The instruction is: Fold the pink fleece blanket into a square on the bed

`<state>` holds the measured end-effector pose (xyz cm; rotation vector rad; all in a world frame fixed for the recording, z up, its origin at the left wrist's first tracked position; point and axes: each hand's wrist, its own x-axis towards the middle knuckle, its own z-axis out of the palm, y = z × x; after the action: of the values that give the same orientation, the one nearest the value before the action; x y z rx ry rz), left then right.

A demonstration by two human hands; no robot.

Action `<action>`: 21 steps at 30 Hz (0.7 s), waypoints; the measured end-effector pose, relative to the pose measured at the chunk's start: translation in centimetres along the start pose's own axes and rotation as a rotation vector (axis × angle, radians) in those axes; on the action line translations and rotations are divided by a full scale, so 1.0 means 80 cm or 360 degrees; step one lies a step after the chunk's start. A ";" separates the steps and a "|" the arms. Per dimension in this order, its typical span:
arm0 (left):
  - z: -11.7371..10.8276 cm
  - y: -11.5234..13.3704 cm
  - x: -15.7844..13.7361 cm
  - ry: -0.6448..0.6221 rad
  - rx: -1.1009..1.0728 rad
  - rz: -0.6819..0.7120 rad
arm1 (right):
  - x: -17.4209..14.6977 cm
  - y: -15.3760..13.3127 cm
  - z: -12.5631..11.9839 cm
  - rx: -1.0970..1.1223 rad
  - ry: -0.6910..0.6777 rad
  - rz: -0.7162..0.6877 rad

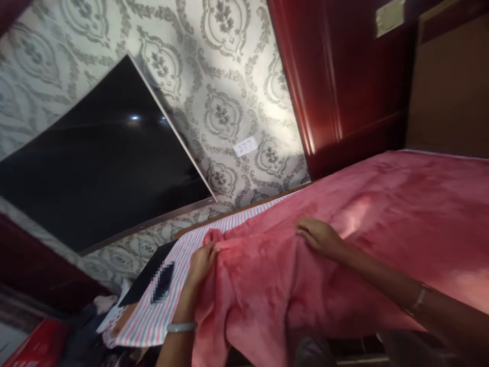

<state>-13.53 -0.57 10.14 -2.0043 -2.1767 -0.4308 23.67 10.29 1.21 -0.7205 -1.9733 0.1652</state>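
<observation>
A plush pink blanket (260, 275) lies spread over a long surface, its near side hanging down in folds. My left hand (202, 262) grips the blanket close to its left edge, fingers curled into the cloth. Farther right, my right hand (317, 234) pinches the same blanket, drawing a fold down from the fingers. Under the blanket's left end shows a striped sheet (181, 270) in pink, grey and white. A dark, pixelated object (162, 283) rests on the sheet, left of my left hand.
A large television (110, 148) hangs on the patterned wall (223, 117). A paper label (245, 147) marked 277 is stuck there. Dark red wood panelling (321, 76) rises at the back right, with a brown board (449, 92) beside it. Clothes (84, 326) are heaped at lower left.
</observation>
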 end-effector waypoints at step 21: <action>0.089 0.211 0.053 0.0269 -0.0597 0.0489 | -0.046 0.097 -0.091 -0.0181 0.0258 0.0413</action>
<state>3.37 6.78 6.52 -2.3370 -1.7481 -0.9793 34.27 13.22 -1.13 -1.0320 -1.7408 0.1459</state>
